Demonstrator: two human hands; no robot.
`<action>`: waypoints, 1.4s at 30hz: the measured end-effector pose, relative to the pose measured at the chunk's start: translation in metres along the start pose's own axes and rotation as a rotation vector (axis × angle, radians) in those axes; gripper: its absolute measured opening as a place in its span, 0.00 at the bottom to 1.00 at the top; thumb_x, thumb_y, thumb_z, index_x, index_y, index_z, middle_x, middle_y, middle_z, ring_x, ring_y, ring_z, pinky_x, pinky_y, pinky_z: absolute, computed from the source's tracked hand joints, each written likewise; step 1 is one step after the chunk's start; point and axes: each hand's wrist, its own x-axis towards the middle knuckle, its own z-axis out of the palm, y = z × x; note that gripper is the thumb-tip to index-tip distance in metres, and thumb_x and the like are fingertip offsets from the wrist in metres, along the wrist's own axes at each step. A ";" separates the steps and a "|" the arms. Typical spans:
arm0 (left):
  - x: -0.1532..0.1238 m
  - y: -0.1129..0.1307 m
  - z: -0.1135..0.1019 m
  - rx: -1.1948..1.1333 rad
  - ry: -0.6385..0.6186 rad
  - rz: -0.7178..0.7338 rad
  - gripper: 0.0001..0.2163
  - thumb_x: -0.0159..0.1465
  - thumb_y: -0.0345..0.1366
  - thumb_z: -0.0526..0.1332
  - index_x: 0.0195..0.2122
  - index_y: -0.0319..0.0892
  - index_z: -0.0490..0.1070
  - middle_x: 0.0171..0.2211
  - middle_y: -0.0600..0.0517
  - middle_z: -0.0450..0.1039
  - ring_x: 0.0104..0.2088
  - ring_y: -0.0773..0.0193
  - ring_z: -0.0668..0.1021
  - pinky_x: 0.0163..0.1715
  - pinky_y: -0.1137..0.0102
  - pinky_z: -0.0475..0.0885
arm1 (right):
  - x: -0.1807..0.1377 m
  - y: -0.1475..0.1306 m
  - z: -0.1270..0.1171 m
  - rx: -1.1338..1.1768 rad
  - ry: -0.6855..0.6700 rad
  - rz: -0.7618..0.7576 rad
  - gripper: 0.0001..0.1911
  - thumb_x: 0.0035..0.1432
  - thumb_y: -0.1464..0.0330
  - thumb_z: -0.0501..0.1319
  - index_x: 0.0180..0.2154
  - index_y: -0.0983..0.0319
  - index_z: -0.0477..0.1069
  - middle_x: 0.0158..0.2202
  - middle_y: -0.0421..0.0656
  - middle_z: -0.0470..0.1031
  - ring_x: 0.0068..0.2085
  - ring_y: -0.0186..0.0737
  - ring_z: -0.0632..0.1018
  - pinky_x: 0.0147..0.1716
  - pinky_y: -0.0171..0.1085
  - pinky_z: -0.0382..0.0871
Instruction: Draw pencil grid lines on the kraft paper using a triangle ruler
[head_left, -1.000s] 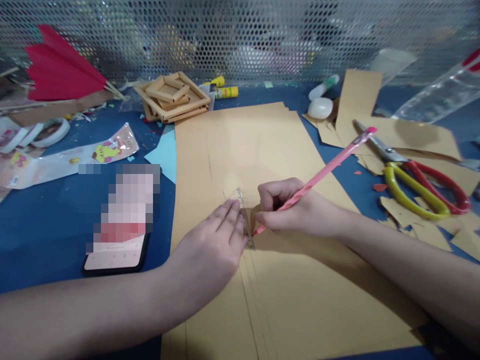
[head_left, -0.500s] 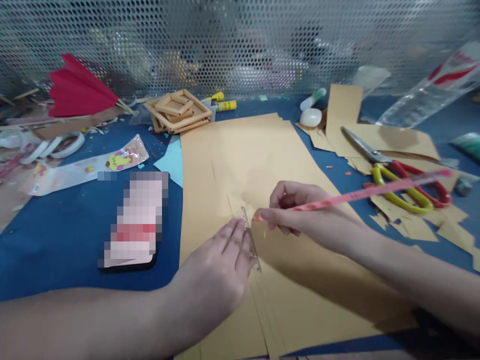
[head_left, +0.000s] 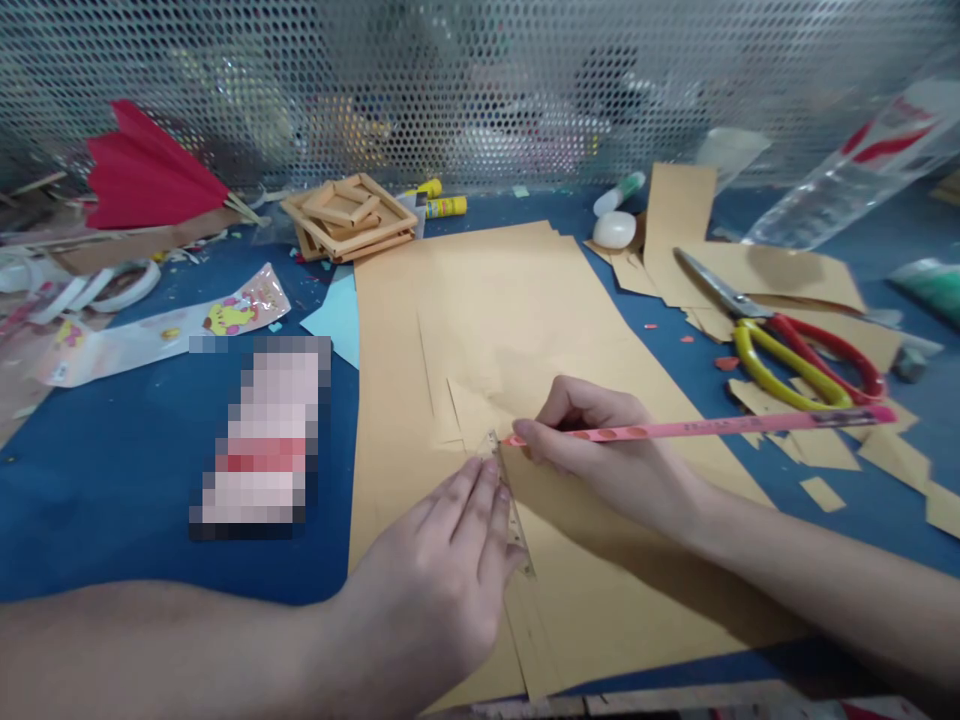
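Flat on a large sheet of brown paper [head_left: 600, 340] lies a clear ruler [head_left: 517, 530], mostly covered by my left hand [head_left: 442, 550]. My left fingers are close together and press the ruler down, the thumb showing at its right edge. My right hand [head_left: 600, 430] pinches a pink pencil [head_left: 697, 427] low near its point. The pencil leans far over to the right, and its point is at the upper end of the ruler; whether it touches the paper I cannot tell. Thin lines and cut edges show on the brown paper around my left hand.
Left of the paper lies a blurred-out phone [head_left: 259, 440]; beyond are a long plastic wrapper [head_left: 165, 330], wooden frames [head_left: 352, 215] and a red folded fan [head_left: 150, 170]. Scissors [head_left: 795, 350], paper scraps [head_left: 825, 445] and a plastic bottle [head_left: 847, 170] lie right. A perforated metal screen [head_left: 420, 90] stands behind.
The pencil point has moved left to the ruler's upper end, and the pencil's back end has dropped lower. My left hand and the ruler sit slightly lower in view.
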 end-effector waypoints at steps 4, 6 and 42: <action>0.001 0.000 -0.001 -0.008 -0.003 0.002 0.13 0.66 0.30 0.54 0.47 0.24 0.71 0.48 0.33 0.70 0.52 0.45 0.73 0.51 0.59 0.72 | -0.001 0.002 0.000 -0.007 0.009 -0.010 0.14 0.55 0.66 0.62 0.23 0.60 0.60 0.20 0.36 0.65 0.22 0.31 0.64 0.19 0.33 0.54; 0.001 0.001 -0.002 -0.012 -0.009 -0.003 0.13 0.66 0.29 0.54 0.46 0.25 0.72 0.48 0.33 0.71 0.51 0.45 0.73 0.51 0.59 0.72 | -0.001 0.003 -0.001 -0.001 0.005 -0.021 0.14 0.56 0.65 0.62 0.23 0.60 0.61 0.21 0.36 0.66 0.23 0.31 0.65 0.20 0.33 0.55; 0.005 0.004 0.000 -0.025 0.008 -0.056 0.13 0.67 0.30 0.53 0.45 0.25 0.73 0.47 0.34 0.71 0.49 0.46 0.74 0.47 0.60 0.75 | 0.003 -0.003 -0.015 0.096 -0.262 0.003 0.15 0.49 0.75 0.63 0.18 0.61 0.58 0.16 0.35 0.65 0.19 0.27 0.62 0.17 0.29 0.53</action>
